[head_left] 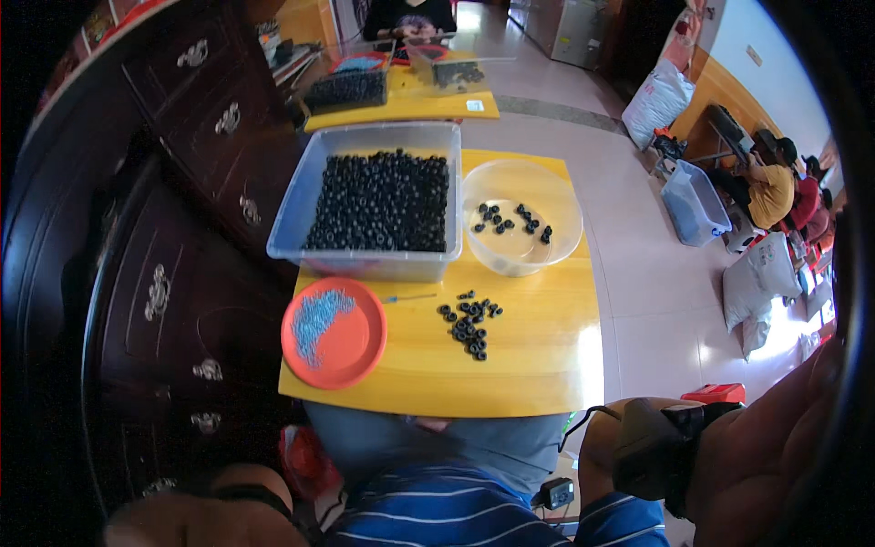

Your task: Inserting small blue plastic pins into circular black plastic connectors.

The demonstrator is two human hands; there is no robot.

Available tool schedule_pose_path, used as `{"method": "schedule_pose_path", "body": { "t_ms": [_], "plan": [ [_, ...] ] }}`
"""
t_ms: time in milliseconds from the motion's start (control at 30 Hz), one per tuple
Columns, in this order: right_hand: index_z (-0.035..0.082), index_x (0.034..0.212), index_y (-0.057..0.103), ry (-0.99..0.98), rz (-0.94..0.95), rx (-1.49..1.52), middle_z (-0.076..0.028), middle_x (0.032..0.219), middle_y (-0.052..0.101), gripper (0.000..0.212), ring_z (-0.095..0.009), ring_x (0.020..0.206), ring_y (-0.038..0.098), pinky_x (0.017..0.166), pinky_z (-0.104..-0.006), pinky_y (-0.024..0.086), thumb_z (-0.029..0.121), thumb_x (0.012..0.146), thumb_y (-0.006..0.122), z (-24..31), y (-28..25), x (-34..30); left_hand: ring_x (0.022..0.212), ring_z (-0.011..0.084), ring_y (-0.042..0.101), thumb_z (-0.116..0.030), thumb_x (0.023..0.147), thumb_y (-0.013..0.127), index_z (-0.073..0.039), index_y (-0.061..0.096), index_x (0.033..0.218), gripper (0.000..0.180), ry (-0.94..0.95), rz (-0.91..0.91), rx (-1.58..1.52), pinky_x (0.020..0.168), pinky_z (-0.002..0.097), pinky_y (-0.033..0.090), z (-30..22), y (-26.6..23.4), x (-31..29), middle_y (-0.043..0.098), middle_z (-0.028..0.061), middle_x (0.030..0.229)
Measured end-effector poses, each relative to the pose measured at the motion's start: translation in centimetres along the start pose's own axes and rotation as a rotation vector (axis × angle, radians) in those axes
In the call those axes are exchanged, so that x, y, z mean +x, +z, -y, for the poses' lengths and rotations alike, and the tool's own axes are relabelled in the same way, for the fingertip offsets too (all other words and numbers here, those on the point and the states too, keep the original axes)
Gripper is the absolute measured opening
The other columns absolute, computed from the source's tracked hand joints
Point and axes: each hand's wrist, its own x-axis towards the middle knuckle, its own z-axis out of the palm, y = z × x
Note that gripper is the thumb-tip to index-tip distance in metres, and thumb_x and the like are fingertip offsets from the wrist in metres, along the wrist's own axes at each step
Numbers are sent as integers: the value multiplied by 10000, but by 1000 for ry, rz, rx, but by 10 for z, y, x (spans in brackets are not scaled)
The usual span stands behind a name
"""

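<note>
My left hand [178,524] is raised close to the camera at the lower left, with a dark band at its wrist; its fingers are out of sight. My right hand [766,456] looms large at the right edge, a black device strapped at the wrist, fingers hidden too. Neither hand touches the yellow table [410,387]. On it lies a loose pile of small black ring-shaped parts [469,324]. Left of them is an orange-red plate [357,342] with many tiny light-blue pieces [317,319]. A thin tool with a blue end [410,297] lies between plate and pile.
Behind these stand a clear rectangular bin [365,264] full of black parts and a round clear tub [519,187] holding several. A dark drawer cabinet [182,228] borders the left. Across, a person [410,18] sits at another yellow table [428,108]. Sacks [761,273] stand at right.
</note>
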Motion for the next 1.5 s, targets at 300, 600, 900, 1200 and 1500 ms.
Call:
{"method": "schedule_pose_path", "body": {
  "t_ms": [300, 600, 900, 1200, 1500],
  "plan": [
    [107, 928, 589, 79, 42, 124, -40, 858, 549, 51, -169, 711, 499, 636, -315, 410, 129, 883, 597, -7, 12, -21, 696, 242, 659, -56, 927, 651, 34, 669, 936, 92, -64, 65, -5, 628, 348, 551, 48, -106, -29, 647, 148, 782],
    [97, 919, 584, 39, -5, 129, -41, 849, 545, 44, -168, 683, 497, 606, -306, 410, 111, 879, 591, -3, 31, -20, 717, 272, 657, -13, 800, 686, -33, 678, 908, 110, -346, -368, 1688, 644, 369, 514, 119, -174, -107, 650, 114, 799],
    [86, 910, 580, 80, 11, 236, -42, 840, 542, 37, -168, 654, 495, 575, -296, 410, 92, 874, 585, 12, 66, -27, 775, 327, 678, -127, 795, 727, -90, 687, 863, 87, -476, -205, 1781, 664, 432, 543, 154, -217, -134, 676, 100, 841],
    [75, 901, 575, 96, -11, 158, -43, 831, 539, 32, -167, 626, 493, 545, -286, 411, 73, 870, 579, 48, 66, -39, 781, 319, 681, -179, 782, 751, -92, 706, 807, 102, -598, -129, 1851, 675, 456, 553, 177, -242, -128, 674, 88, 848],
    [64, 892, 571, 180, -27, 95, -44, 822, 535, 29, -167, 598, 491, 515, -276, 411, 54, 865, 573, 71, 74, -42, 772, 333, 673, -117, 802, 667, -73, 640, 775, 58, -541, -62, 1888, 665, 463, 550, 182, -249, -125, 660, 101, 820]
  ]
}}
